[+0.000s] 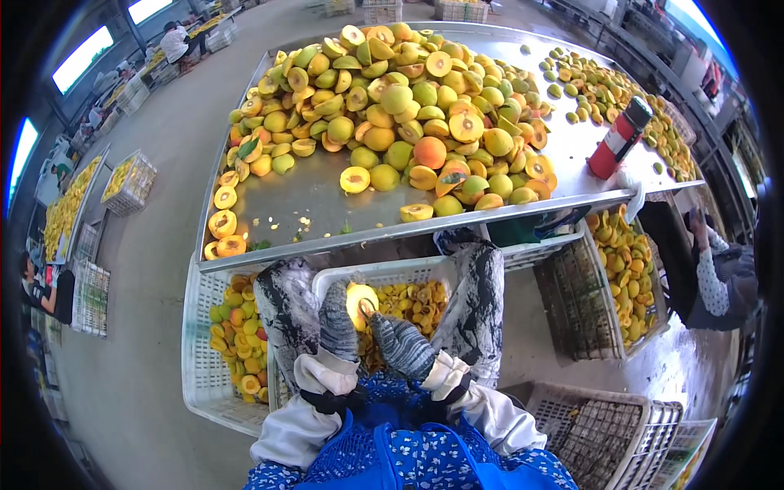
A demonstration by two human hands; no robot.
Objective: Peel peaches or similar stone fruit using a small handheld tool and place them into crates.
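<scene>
My left hand (339, 321), in a grey knit glove, holds a yellow peach half (356, 301) with its cut face up. My right hand (404, 346), gloved alike, grips a small pitting tool whose curved metal loop (367, 305) is at the pit area of that half; its handle is hidden in the glove. Both hands are over a white plastic crate (392, 267) between my knees, which contains brownish-yellow pits and scraps (422, 301). Beyond my knees, a metal table (294, 205) carries a big heap of halved and whole-looking peaches (398, 116).
A red flask (618, 139) stands on the table's right side, near more peaches (588, 86). Left of my leg is a white crate (199, 367) of peach halves; another crate (572, 306) of halves stands right. Stacked crates (600, 435) sit behind right. A person (723, 275) sits at right.
</scene>
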